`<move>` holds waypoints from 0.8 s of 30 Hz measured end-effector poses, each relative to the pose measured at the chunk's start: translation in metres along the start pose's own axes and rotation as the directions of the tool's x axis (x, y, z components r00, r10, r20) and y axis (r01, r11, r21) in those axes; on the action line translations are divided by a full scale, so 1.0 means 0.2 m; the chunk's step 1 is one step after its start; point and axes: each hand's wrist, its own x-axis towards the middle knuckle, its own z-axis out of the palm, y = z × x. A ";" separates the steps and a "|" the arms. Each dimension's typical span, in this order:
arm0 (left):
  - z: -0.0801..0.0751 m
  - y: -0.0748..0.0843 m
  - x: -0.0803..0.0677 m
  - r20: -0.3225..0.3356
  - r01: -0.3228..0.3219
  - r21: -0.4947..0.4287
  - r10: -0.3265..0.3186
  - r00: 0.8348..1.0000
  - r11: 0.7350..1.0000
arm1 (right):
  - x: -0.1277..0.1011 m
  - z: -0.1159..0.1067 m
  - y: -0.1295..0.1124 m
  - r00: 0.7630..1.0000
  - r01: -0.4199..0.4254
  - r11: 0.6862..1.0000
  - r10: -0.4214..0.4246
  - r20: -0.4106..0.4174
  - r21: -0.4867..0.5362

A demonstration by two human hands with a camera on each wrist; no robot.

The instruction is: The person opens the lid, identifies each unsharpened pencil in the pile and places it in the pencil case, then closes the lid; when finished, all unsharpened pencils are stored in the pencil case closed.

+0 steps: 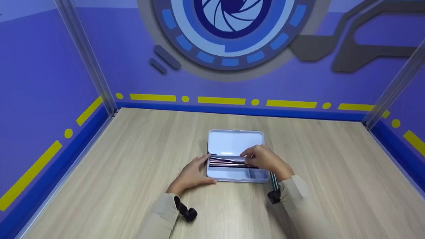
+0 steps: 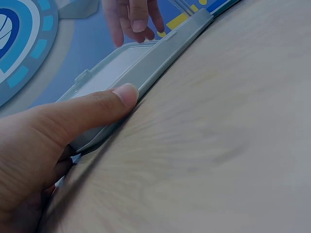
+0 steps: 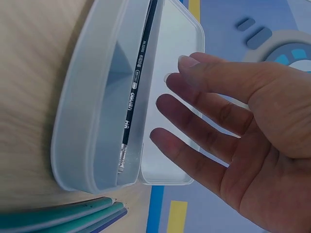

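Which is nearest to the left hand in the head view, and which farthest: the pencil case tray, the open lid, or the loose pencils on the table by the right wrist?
1. Pencil case tray: the left hand touches its left end.
2. Open lid: just beyond the tray, toward the wall.
3. Loose pencils: past the tray's right end, partly hidden under the right hand.

The head camera looks down from high up at the whole counter, while both wrist cameras sit very close beside the same open pencil case.
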 end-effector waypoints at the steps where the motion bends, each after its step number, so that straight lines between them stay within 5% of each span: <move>1: 0.00 0.00 0.00 -0.001 -0.004 0.000 0.004 1.000 1.000 | 0.00 0.00 0.00 1.000 0.003 1.000 -0.003 0.001 0.001; 24: 0.00 0.00 0.00 -0.007 -0.016 0.011 0.016 1.000 1.000 | -0.02 -0.04 0.07 0.990 0.055 0.998 -0.057 -0.131 -0.018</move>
